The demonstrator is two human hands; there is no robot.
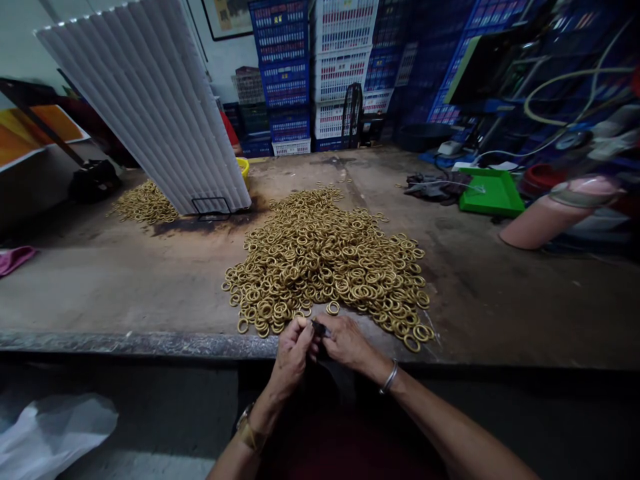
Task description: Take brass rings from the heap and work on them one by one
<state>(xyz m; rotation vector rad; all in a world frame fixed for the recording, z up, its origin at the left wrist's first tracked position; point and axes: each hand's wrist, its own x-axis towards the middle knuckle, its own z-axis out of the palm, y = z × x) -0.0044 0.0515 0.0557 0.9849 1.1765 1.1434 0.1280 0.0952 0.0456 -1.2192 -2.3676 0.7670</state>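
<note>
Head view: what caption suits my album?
Left hand and right hand meet at a small dark object, before heaped golden rings on a worn table.

Right hand (345, 341) near gold-coloured rings (325, 260)

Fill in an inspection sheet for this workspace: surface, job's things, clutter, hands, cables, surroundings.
Surface: worn brown table, dark stain by the upright ridged panel.
Job's things: large heap of gold-coloured rings before the hands; smaller heap near the panel; small dark object in hand, kind unclear.
Clutter: green tray, pink cylindrical container, pink cloth.
Hands: right hand grips the dark object; left hand meets it, fingers curled, contents unclear.
Cables: pale looping cable at far right.
Surroundings: stacked blue and white crates behind.
</note>
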